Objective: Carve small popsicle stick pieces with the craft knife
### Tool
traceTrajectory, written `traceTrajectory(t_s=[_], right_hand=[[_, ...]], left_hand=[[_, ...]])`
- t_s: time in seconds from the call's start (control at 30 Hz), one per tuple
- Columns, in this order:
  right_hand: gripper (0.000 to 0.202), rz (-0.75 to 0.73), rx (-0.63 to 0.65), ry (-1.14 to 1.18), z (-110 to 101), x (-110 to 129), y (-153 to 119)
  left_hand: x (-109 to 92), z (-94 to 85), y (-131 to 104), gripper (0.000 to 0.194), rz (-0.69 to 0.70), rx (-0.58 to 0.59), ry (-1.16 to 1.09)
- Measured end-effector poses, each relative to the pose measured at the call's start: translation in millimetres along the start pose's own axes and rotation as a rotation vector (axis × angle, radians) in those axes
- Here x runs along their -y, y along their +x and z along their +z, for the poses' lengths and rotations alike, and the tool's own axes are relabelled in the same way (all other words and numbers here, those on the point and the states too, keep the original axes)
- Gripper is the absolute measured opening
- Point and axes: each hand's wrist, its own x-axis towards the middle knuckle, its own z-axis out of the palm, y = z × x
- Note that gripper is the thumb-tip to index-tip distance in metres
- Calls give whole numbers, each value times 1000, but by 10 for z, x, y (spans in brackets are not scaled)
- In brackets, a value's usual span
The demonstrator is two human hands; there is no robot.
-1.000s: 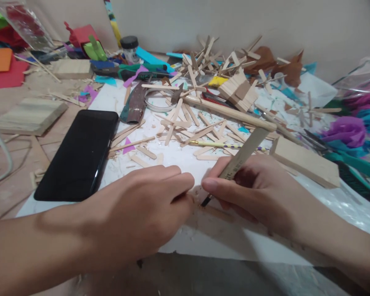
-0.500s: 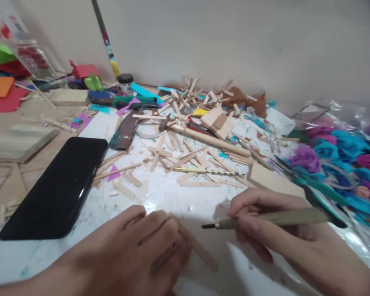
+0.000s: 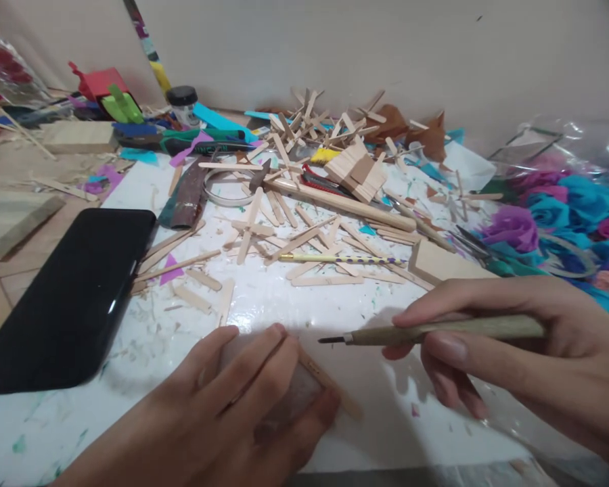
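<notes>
My left hand (image 3: 248, 406) is closed on a wooden craft stick (image 3: 329, 384), fingers and thumb pressing it near the white work surface (image 3: 386, 439). The stick slants down to the right, with small dark marks near its middle; its upper end is hidden under my fingers. In my right hand (image 3: 507, 338) a carving tool (image 3: 451, 329) with a wooden handle is gripped like a pen. Its thin dark metal tip points left, a little above and right of the stick, apart from it.
A black phone (image 3: 76, 297) lies at the left. Behind my hands are loose craft sticks, a yellow patterned pencil (image 3: 345, 260), a hammer (image 3: 340, 203), a tape roll (image 3: 231, 186) and wood blocks (image 3: 355, 169). Scissors (image 3: 480, 250) and paper flowers (image 3: 510, 226) are at the right.
The view has shifted, so the table items sit higher and mostly farther left. My left thumb has spread along the craft stick, exposing its marks. My right hand still holds the carving tool.
</notes>
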Motion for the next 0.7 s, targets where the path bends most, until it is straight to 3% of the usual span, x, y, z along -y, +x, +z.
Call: traceTrajectory(t_s=[0.3,0.5,0.7], right_hand=[[40,40,62,28,24,-57,70],[43,48,63,7,-15,-91,82],[49,37,-17,-186,-10,-80,47]], left_hand=[[237,78,64,45,258,-42,37],[88,45,48,40,31,9,-91],[67,20,7,45,61,20,-93]])
